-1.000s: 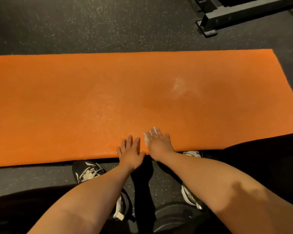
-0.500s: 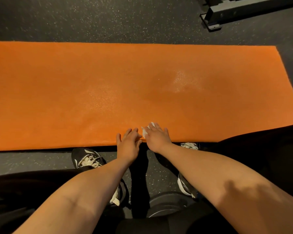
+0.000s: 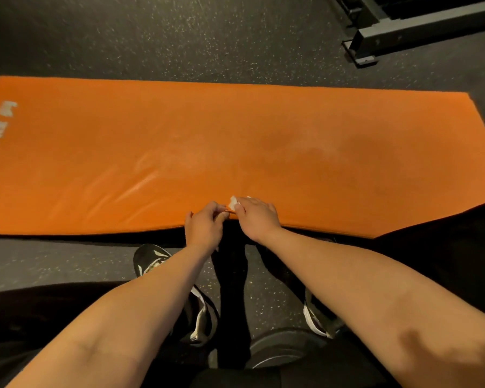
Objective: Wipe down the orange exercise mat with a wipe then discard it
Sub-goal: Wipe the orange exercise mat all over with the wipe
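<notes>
The orange exercise mat (image 3: 235, 141) lies flat across the dark floor, with wet streaks on its near-left part and white print at its left end. Both hands sit at the middle of the mat's near edge. My right hand (image 3: 256, 217) presses a small white wipe (image 3: 232, 203) onto the mat; only a corner of the wipe shows past the fingertips. My left hand (image 3: 205, 226) is right beside it, fingers curled and pinching the mat's near edge, which is lifted slightly there.
Speckled dark rubber floor (image 3: 207, 37) surrounds the mat. A black metal equipment frame (image 3: 389, 32) stands at the far right. My black-and-white shoes (image 3: 151, 261) are just short of the mat's near edge, and a dark round weight plate (image 3: 280, 348) lies between my feet.
Both hands slid back from the mat's surface to its near edge. My left hand went from flat to curled on the edge. The view pulled back, showing the mat's left end.
</notes>
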The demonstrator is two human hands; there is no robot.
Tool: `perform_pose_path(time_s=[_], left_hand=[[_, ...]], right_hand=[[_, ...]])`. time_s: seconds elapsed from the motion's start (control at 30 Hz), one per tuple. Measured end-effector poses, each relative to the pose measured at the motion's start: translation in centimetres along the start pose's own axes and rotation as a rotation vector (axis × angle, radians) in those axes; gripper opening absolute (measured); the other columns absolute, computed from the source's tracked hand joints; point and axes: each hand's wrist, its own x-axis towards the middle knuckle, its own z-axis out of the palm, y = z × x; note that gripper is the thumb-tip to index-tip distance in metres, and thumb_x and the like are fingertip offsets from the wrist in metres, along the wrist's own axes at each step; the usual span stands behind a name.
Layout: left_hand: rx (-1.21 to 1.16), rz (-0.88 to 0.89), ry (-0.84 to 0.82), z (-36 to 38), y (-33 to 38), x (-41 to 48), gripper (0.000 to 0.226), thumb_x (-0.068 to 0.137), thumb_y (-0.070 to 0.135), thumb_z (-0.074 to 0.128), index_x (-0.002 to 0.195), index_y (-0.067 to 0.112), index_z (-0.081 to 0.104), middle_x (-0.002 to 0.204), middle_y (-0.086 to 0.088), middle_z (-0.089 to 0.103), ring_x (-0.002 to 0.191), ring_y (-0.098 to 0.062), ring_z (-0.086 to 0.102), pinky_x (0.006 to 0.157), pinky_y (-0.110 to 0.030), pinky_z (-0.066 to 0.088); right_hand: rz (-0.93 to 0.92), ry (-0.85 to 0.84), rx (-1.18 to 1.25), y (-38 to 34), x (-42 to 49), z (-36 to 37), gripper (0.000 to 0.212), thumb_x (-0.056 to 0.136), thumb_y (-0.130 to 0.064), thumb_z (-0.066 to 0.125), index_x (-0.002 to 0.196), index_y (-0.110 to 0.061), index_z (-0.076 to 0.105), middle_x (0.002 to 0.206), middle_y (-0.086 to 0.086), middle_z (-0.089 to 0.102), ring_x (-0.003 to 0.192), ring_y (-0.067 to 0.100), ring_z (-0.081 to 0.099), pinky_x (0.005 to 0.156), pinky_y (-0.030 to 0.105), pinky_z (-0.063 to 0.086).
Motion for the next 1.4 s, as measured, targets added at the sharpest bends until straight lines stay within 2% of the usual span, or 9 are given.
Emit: perform_pose_path(time_s=[0.13,0.3,0.5,0.67,0.73,0.8,0.93,1.17,1.4], left_hand=[[0.023,-0.095,0.126,-2.9,-1.7,1.5,0.006,0.101,0.03,0.056,0.097,0.032,0.059,0.115,0.007,0.071,0.109,-0.021,0.062,0.12,-0.047,0.017],[0.124,-0.157,0.15,-3.9,-4.1,2.7,0.005,0.101,0.027,0.057,0.099,0.03,0.061,0.128,0.004,0.067,0.116,-0.022,0.06,0.115,-0.05,0.03],[0.035,-0.085,0.026,-1.8,-4.6,1.5,0.023,0.105,0.03,0.047,0.117,0.022,0.064,0.104,-0.004,0.071,0.1,-0.029,0.064,0.077,-0.033,0.045],[-0.197,-0.091,-0.107,0.1,-4.0,1.8,0.044,0.108,0.034,0.041,0.149,0.021,0.045,0.147,-0.007,0.052,0.133,-0.025,0.05,0.101,-0.037,0.045],[-0.16,-0.059,-0.157,0.6,-4.5,2.1,0.045,0.108,0.031,0.04,0.153,0.022,0.04,0.157,-0.008,0.039,0.145,-0.026,0.037,0.115,-0.043,0.036],[-0.018,-0.04,-0.188,1.1,-4.7,2.2,0.046,0.108,0.034,0.037,0.154,0.028,0.036,0.165,-0.003,0.025,0.151,-0.023,0.022,0.122,-0.046,0.02],[0.203,-0.082,-0.272,2.5,-3.7,2.0,0.049,0.107,0.047,0.026,0.155,0.04,0.029,0.168,0.007,0.007,0.155,-0.018,0.001,0.12,-0.054,-0.005],[0.453,0.173,-0.257,3.4,-5.5,2.8,0.052,0.107,0.033,0.031,0.158,0.033,0.022,0.168,0.001,0.009,0.155,-0.021,0.003,0.12,-0.05,0.003],[0.46,-0.167,-0.108,2.7,-7.3,5.8,0.056,0.106,0.031,0.028,0.159,0.019,0.014,0.168,-0.01,0.002,0.155,-0.026,-0.005,0.122,-0.056,0.004]], right_hand=[[-0.07,-0.05,0.015,-2.8,0.8,-0.1,0.052,0.109,-0.041,0.029,0.158,-0.025,0.03,0.167,0.005,0.018,0.151,0.028,0.023,0.123,0.053,0.01],[-0.027,-0.095,0.045,-3.7,1.2,1.6,0.054,0.108,-0.04,0.032,0.159,-0.025,0.023,0.159,0.006,0.025,0.142,0.032,0.032,0.119,0.049,0.02],[0.057,-0.277,0.158,-3.9,2.3,2.3,0.056,0.108,-0.032,0.032,0.161,-0.026,0.018,0.164,0.006,0.027,0.149,0.029,0.027,0.12,0.052,0.014],[0.041,-0.341,0.221,-4.1,2.4,2.7,0.055,0.108,-0.031,0.03,0.16,-0.041,0.014,0.166,-0.004,0.026,0.155,0.023,0.015,0.122,0.057,0.001],[0.018,-0.292,0.227,-3.5,2.5,2.3,0.057,0.107,-0.028,0.033,0.16,-0.04,0.016,0.164,-0.005,0.031,0.151,0.026,0.027,0.123,0.054,0.008],[0.039,-0.18,0.18,-2.6,2.9,1.9,0.06,0.105,-0.022,0.037,0.161,-0.035,0.018,0.168,-0.004,0.02,0.155,0.023,0.013,0.125,0.048,0.01],[0.119,-0.192,-0.027,-0.8,3.8,2.2,0.063,0.105,-0.022,0.037,0.162,-0.034,0.012,0.17,-0.006,-0.003,0.156,0.02,-0.011,0.125,0.05,0.001],[0.09,-0.226,-0.173,-0.2,4.6,2.9,0.064,0.105,-0.032,0.042,0.162,-0.029,0.013,0.17,-0.001,-0.001,0.156,0.027,-0.004,0.124,0.052,0.007],[0.065,-0.165,-0.233,0.5,4.5,4.9,0.068,0.103,-0.032,0.042,0.162,-0.028,0.009,0.17,0.001,-0.002,0.155,0.03,-0.002,0.123,0.053,0.006]])
